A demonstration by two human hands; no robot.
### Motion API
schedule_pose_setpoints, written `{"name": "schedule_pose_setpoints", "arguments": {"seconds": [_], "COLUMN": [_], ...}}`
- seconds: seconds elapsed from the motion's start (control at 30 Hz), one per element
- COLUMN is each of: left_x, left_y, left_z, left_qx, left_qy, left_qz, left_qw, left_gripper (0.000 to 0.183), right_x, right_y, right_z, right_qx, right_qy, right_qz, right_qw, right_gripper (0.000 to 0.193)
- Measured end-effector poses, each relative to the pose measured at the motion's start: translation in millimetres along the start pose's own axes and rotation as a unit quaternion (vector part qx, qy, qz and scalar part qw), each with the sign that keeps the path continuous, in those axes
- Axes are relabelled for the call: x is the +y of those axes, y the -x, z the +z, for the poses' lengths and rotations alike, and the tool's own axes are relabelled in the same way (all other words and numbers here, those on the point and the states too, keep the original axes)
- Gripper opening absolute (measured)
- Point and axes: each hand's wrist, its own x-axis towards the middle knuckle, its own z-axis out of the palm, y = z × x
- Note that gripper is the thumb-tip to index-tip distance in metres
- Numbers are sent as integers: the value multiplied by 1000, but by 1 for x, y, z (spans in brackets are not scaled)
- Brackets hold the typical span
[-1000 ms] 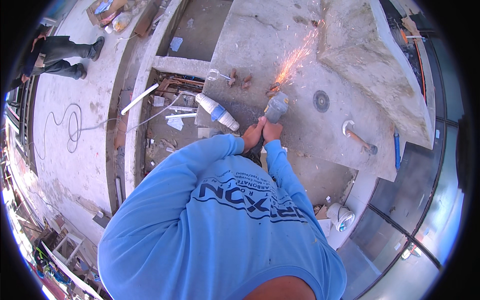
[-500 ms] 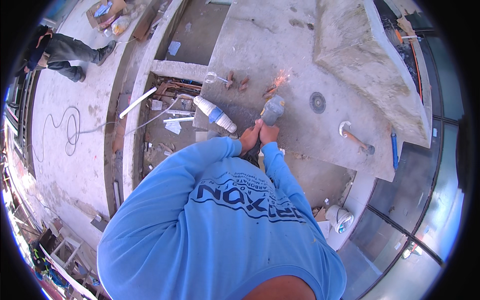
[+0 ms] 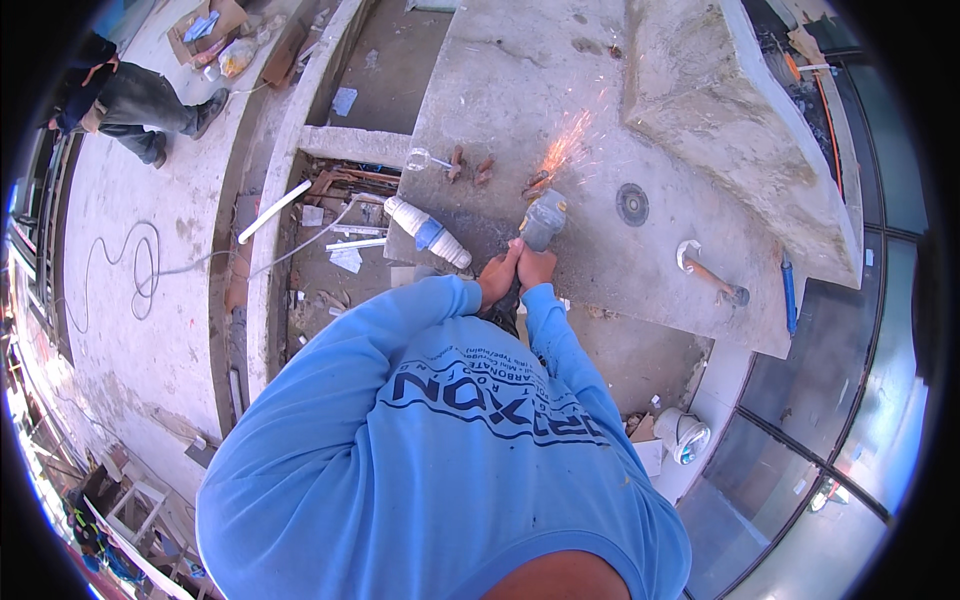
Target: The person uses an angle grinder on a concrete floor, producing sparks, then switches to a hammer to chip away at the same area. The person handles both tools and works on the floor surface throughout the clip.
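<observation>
Both my hands are closed around the body of a grey angle grinder (image 3: pixel 545 217), which throws orange sparks forward over the concrete slab. My left hand (image 3: pixel 497 277) grips on the left side, and my right hand (image 3: pixel 536 267) is pressed against it on the right. The grinder's head is at a rusty metal piece (image 3: pixel 537 186) lying on the slab; the disc itself is hidden. Two more rusty pieces, one on the left (image 3: pixel 456 163) and one beside it (image 3: pixel 484 171), lie apart from it. A round dark disc (image 3: pixel 632 204) lies flat to the right.
Left of my hands lies a white wrapped roll (image 3: pixel 428 231) with a blue band and a cable. To the right are a wooden-handled tool (image 3: pixel 712 276), a blue tube (image 3: pixel 789 298) and a white bucket (image 3: pixel 683 436). A person (image 3: pixel 140 103) stands far left. A raised concrete block (image 3: pixel 740 110) rises at the far right.
The spray of sparks has grown longer and brighter, reaching farther ahead. My hands and the grinder stay almost in place. The person at the far left has shifted slightly.
</observation>
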Motion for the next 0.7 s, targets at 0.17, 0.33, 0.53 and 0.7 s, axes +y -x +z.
{"name": "schedule_pose_setpoints", "arguments": {"seconds": [0.17, 0.33, 0.53, 0.7], "left_x": [4, -1, -8, -3], "left_y": [-1, -8, -13, -5], "left_z": [-1, -2, -3, -2], "left_qx": [1, -2, -4, -6], "left_qy": [-16, -12, -3, 6], "left_qz": [-6, -6, 3, -11], "left_qw": [1000, 1000, 1000, 1000], "left_gripper": [91, 90, 89, 88], "right_x": [4, 6, -2, -14], "right_y": [-6, -10, -2, 10], "right_z": [1, 0, 1, 0], "right_qx": [-9, -6, -11, -8], "right_qy": [-10, 4, -10, -4], "right_qz": [5, 0, -9, -13], "right_qw": [1000, 1000, 1000, 1000], "right_gripper": [29, 30, 28, 28]}}
